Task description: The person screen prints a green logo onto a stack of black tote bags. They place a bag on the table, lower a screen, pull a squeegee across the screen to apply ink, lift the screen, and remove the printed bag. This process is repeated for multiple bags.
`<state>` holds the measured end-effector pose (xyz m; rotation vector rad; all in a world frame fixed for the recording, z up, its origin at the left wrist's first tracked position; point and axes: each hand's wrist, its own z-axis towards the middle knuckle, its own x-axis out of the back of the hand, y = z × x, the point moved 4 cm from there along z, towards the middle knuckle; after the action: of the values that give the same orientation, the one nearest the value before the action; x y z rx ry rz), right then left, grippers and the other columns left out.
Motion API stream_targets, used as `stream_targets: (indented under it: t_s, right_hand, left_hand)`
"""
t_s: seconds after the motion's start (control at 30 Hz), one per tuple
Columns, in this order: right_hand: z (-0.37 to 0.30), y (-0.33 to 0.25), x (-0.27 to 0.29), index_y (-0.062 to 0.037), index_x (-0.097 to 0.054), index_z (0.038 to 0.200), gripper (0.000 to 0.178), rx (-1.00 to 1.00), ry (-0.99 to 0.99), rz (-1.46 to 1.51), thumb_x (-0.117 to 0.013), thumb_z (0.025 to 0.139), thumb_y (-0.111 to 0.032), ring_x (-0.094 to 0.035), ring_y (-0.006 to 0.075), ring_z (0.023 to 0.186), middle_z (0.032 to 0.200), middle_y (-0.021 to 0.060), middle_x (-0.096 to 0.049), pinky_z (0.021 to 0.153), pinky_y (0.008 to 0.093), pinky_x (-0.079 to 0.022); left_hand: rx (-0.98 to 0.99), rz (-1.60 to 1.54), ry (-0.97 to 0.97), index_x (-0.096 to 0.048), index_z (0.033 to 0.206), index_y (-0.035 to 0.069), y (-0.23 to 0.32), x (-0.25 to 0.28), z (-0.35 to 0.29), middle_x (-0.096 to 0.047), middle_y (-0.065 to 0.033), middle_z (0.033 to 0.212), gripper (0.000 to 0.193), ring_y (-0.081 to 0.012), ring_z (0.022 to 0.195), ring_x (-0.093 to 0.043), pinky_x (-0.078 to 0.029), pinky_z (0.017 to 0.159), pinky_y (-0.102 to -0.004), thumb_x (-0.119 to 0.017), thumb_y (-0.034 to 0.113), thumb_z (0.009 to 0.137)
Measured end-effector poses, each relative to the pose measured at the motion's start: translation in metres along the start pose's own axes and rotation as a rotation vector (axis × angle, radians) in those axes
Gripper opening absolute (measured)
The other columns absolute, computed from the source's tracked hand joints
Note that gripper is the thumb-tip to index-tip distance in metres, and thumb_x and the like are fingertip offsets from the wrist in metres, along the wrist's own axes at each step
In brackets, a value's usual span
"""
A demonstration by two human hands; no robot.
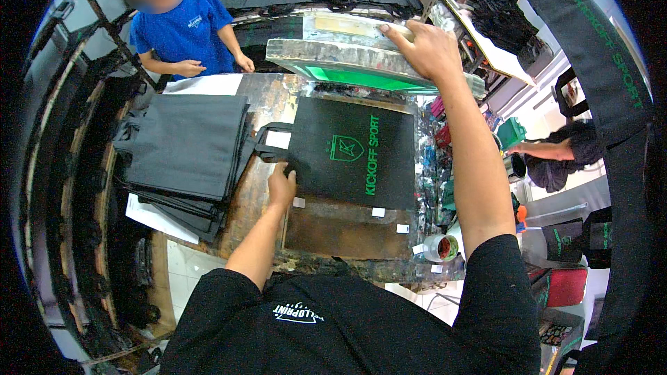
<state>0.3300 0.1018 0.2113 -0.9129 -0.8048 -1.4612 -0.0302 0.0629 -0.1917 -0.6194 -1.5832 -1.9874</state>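
A black fabric tote bag (313, 160) with a green printed crest and lettering lies flat on the worn work table (267, 226). Its handle loop (267, 137) sticks out to the left. At the bag's left edge, just below the handle, my left hand (281, 185) pinches the fabric; the fingertips are partly hidden. Above the bag's far edge, a wooden screen-printing frame (333, 55) is tilted up, its green-stained mesh underside showing. My right hand (432, 52) grips the top of this frame near its right end.
Left of the bag lies a stack of black bags (184, 146). A paint-stained tub (440, 247) stands at the table's near right corner. A person in a blue shirt (186, 24) stands at the far left, and another person's arm (549, 151) reaches in from the right. Racks (104, 187) line the left.
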Motion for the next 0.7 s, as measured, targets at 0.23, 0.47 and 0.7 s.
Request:
stream_targets:
  t_s: [0.23, 0.47, 0.7]
  right_hand:
    - [0.001, 0.003, 0.004, -0.0018, -0.077, 0.112, 0.086, 0.008, 0.025, 0.033, -0.044, 0.097, -0.080, -0.072, 0.0420, 0.107, 0.107, 0.0268, -0.076, 0.097, 0.0551, -0.051]
    - [0.001, 0.004, -0.001, -0.0042, -0.078, 0.102, 0.084, 0.021, 0.072, 0.028, -0.042, 0.098, -0.080, -0.074, 0.0392, 0.102, 0.099, 0.0236, -0.078, 0.097, 0.0581, -0.048]
    - [0.004, 0.006, 0.003, -0.0009, -0.076, 0.101, 0.084, -0.001, 0.020, 0.047, -0.044, 0.098, -0.079, -0.073, 0.0422, 0.103, 0.099, 0.0270, -0.076, 0.098, 0.0595, -0.047]
  left_hand:
    - [0.036, -0.251, -0.051, -0.072, 0.121, -0.005, 0.079, 0.102, 0.123, -0.077, -0.0151, 0.091, 0.034, -0.0171, 0.067, -0.072, -0.059, 0.063, -0.0352, -0.079, 0.010, 0.091]
    - [0.282, -0.451, 0.049, -0.066, 0.138, -0.002, -0.028, 0.217, 0.161, -0.076, -0.0076, 0.101, 0.052, -0.0112, 0.073, -0.068, -0.056, 0.062, -0.0251, -0.082, 0.014, 0.091]
    - [0.437, -0.211, 0.265, -0.057, 0.148, -0.004, -0.152, 0.284, 0.199, -0.073, -0.0205, 0.118, 0.067, -0.0213, 0.082, -0.073, -0.059, 0.073, -0.0325, -0.082, 0.025, 0.093]
